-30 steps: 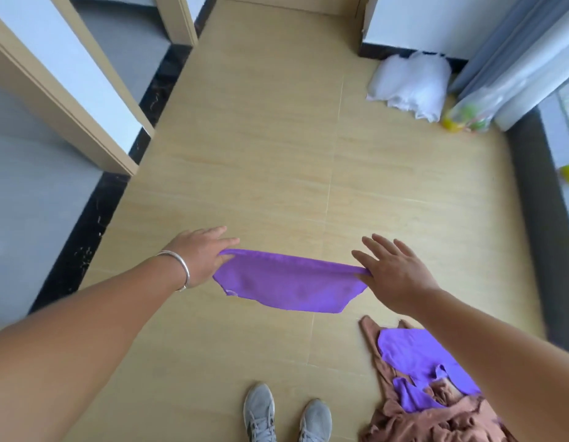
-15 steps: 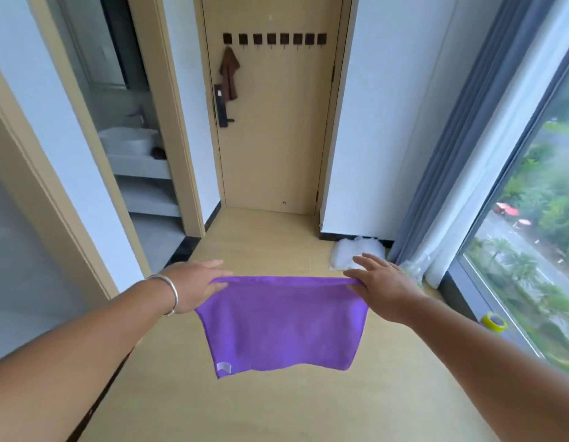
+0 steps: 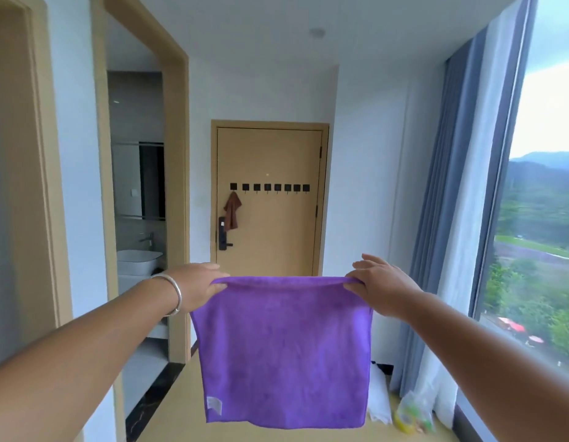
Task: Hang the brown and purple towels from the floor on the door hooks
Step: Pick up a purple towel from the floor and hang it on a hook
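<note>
Left doorway opens on a bathroom: white basin (image 3: pixel 139 261), faucet (image 3: pixel 148 237), mirror (image 3: pixel 139 181). Right side: big window (image 3: pixel 541 224), blue-grey curtain (image 3: pixel 448 218). White bag (image 3: pixel 379 400) and clear bag (image 3: pixel 415 409) on floor by curtain.

Soft daylight from the window (image 3: pixel 544 193) — edges warped, slightly blurred

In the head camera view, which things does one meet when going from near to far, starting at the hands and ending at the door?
Left hand and right hand pinching the purple towel by its top corners → brown towel hanging on the leftmost of the door hooks → door.
</note>
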